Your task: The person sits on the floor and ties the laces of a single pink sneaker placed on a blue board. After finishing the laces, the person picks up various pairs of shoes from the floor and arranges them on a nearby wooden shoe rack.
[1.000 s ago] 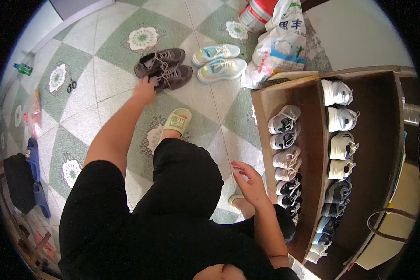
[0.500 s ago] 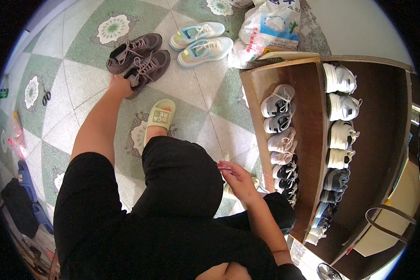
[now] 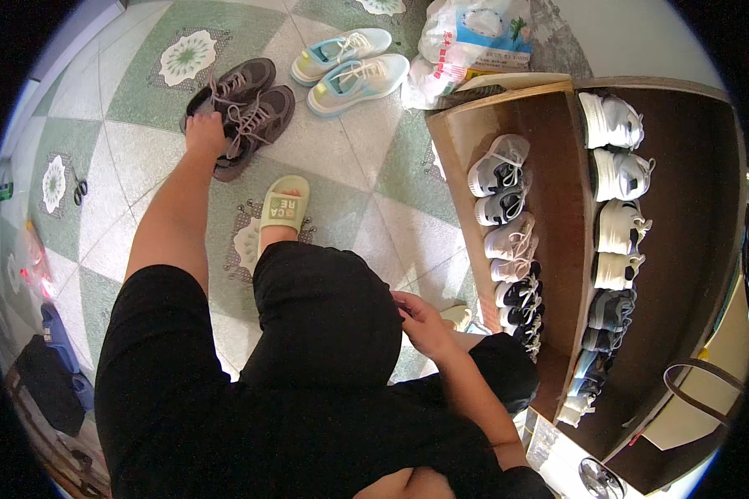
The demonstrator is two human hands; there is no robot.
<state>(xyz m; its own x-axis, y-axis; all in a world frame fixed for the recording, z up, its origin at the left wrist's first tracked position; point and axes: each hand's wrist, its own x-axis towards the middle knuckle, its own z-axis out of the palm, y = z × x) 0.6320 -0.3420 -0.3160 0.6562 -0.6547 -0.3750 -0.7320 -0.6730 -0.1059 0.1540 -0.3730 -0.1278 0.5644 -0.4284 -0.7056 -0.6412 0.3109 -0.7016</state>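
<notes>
A pair of dark brown lace-up sneakers [image 3: 258,123] stands side by side on the tiled floor at the upper left. My left hand [image 3: 205,135] reaches down to their heel ends, its fingers closed at the collars where the two shoes meet; the fingertips are hidden inside. Bent in beside my black-clad knee is my right hand [image 3: 424,324]. Its fingers are curled together, and what they hold, if anything, is hidden. Just right of the brown pair sits a pair of pale blue and white sneakers [image 3: 359,83]. My foot wears a light green slide [image 3: 285,204].
A wooden shoe rack [image 3: 549,175] on the right holds several pairs of sneakers [image 3: 616,175]. Beyond it lies a white printed plastic bag [image 3: 474,41]. Small black scissors [image 3: 80,191], blue slippers [image 3: 58,337] and a black item [image 3: 46,382] lie at the left.
My left hand has moved from the nearer brown shoe's heel to between both shoes. My right hand's fingers have curled in against the knee. The view has shifted slightly.
</notes>
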